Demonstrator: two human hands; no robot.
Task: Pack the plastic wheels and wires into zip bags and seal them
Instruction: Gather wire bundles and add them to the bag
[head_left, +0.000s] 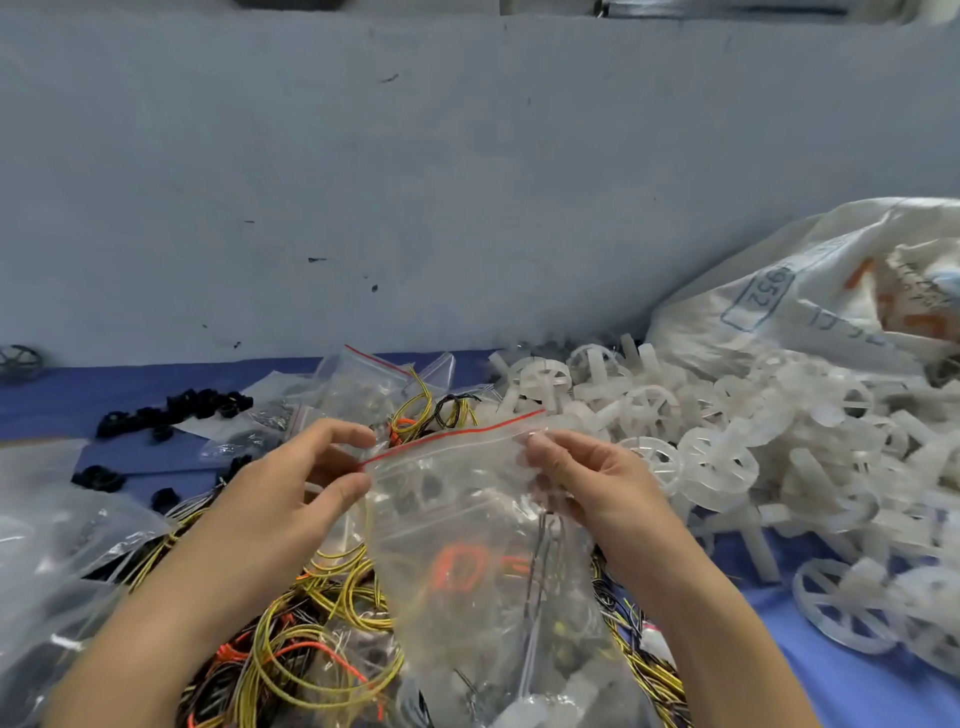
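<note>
At the right of the frame I read "952" on the white sack (779, 291). In the centre my left hand (291, 499) and right hand (597, 483) hold a clear zip bag (467, 519) with a red strip. The fingers (345, 491) of both pinch its top edge, over the wires (322, 649).

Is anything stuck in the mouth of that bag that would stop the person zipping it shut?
Nothing visible. The left hand and right hand pinch the zip bag at both ends of its red zip line, and the contents inside lie below that line. Blur could hide a thin strand.
</note>
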